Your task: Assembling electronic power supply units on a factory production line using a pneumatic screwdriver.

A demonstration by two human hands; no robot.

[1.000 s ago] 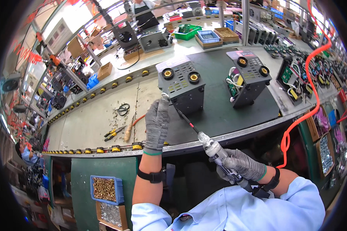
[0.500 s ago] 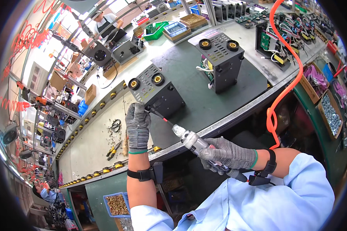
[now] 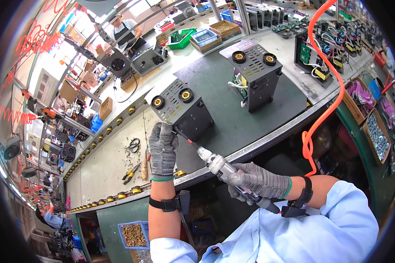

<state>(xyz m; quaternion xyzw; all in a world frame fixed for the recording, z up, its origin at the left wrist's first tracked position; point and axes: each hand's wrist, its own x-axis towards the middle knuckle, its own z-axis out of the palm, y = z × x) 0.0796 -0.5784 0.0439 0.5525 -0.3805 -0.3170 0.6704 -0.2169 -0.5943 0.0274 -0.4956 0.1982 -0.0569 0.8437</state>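
Note:
In my right hand [image 3: 263, 180] is an electric screwdriver [image 3: 221, 168] with a clear-wrapped nose, my gloved fingers wrapped round its body. Its long bit [image 3: 186, 138] reaches the near lower corner of a black metal case [image 3: 185, 108]. That case has a slotted panel and two round black sockets with brass centres. My left hand [image 3: 163, 151], in a grey knitted glove, has its fingers closed at the same corner, beside the bit tip. Any screw there is hidden by the fingers. A second, similar case [image 3: 258, 76] stands to the right, with white wires and a green board showing at its side.
A dark green mat [image 3: 232, 122] lies under both cases. Scissors [image 3: 133, 145] and yellow-handled pliers [image 3: 131, 173] lie at the left. An orange air hose [image 3: 333, 96] hangs at the right. Screw bins [image 3: 134, 234] sit below the bench edge. Across the line is a co-worker [image 3: 125, 30].
The whole view has shifted slightly, so the bench things appear lower and further right. My left hand stays at the case corner, and the screwdriver bit still points there.

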